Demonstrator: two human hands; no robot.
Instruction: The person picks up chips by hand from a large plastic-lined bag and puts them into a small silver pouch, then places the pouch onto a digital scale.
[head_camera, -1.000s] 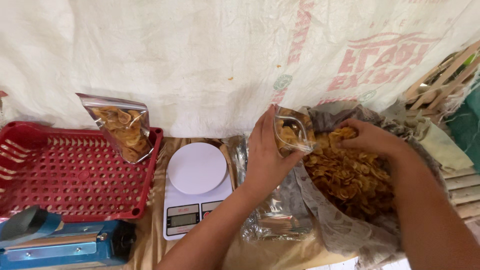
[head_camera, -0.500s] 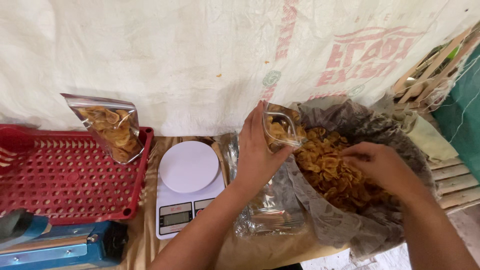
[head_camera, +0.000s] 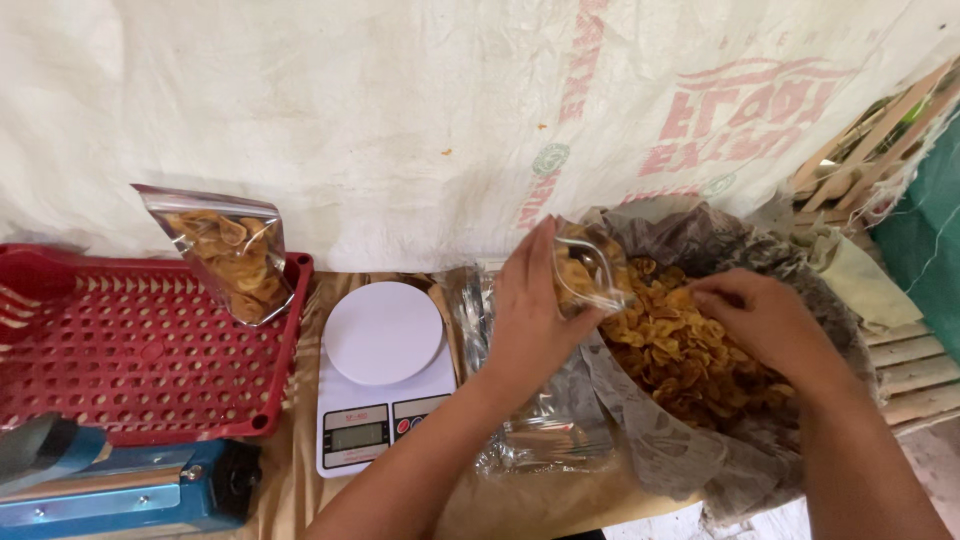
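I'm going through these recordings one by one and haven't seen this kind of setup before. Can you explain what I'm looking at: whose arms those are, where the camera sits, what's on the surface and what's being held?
There is no machine here: both arms belong to one person, and the single camera is worn on their head, looking down. The left hand holds a small clear pouch partly filled with golden chips. The right hand rests in a big lined sack of chips. On the table sit a white kitchen scale with nothing on its round plate, a red perforated tray with a filled pouch standing at its corner, a blue sealing device at the near left edge, and a stack of empty clear pouches beneath the left arm. A printed white sheet hangs behind.
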